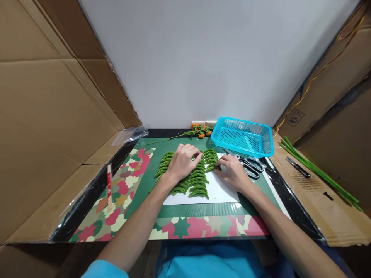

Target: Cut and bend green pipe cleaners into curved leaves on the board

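From where I stand, I see two bare hands working over rows of fuzzy green curved strips [198, 181], which lie in side-by-side columns, partly on a white sheet of paper [223, 189] and partly on a green mat [137, 193]. The left hand [184, 160] hovers over or rests on the middle columns, its fingers curled and the thumb close to the forefinger; I can't tell whether it grips a strip. The right hand [231, 172] is at the lower right end of the short right-hand column, thumb and fingers bent to a narrow gap around the strip ends, though I can't make out whether they pinch one. Just beside that hand lie black-handled scissors [252, 168], and behind them sits a bright blue plastic basket [242, 139]. Orange flowers on a green stem [201, 132] lie at the back, left of the basket. Over on the cardboard at the right are long green stems [321, 173], a small dark-handled tool [301, 169] and a short dark piece [328, 196]. Toward the left, a pair of wooden sticks with a red band [109, 187] lies on the patterned covering [118, 197], and a crumpled clear bag [130, 135] rests behind.
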A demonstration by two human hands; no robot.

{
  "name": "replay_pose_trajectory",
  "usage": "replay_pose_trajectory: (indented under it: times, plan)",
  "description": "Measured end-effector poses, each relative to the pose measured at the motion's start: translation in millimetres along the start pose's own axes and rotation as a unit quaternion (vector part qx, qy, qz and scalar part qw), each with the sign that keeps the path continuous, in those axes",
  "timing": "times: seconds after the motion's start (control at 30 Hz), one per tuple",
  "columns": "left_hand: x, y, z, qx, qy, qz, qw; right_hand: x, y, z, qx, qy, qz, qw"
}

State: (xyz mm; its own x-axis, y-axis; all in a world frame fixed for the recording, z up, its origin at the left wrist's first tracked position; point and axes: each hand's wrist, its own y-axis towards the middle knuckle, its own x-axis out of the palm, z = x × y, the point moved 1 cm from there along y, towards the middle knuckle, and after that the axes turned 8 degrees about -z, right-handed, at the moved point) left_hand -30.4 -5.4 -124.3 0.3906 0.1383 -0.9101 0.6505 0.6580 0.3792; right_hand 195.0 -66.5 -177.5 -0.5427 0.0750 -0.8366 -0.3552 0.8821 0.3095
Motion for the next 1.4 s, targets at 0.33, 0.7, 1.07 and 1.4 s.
replay_pose_trajectory:
  times: [0.33,0.7,1.07,1.4]
  plan:
    - [-7.3,8,-8,0.055,0.008,0.057,0.997,-9,14,-2,-0.011,-0.052,0.054,0.997]
    - [-1.2,7,-7,0.088,-0.008,0.066,0.994,-6,19,-2,-0.028,-0.079,0.086,0.993]
    - [-19.4,4,-31,-0.017,0.009,0.225,0.974,-1,9,0,-0.008,-0.069,0.075,0.995]
    - [-20.1,-7,3,0.018,-0.051,0.242,0.969,0,-1,-6,-0.027,-0.084,0.089,0.992]
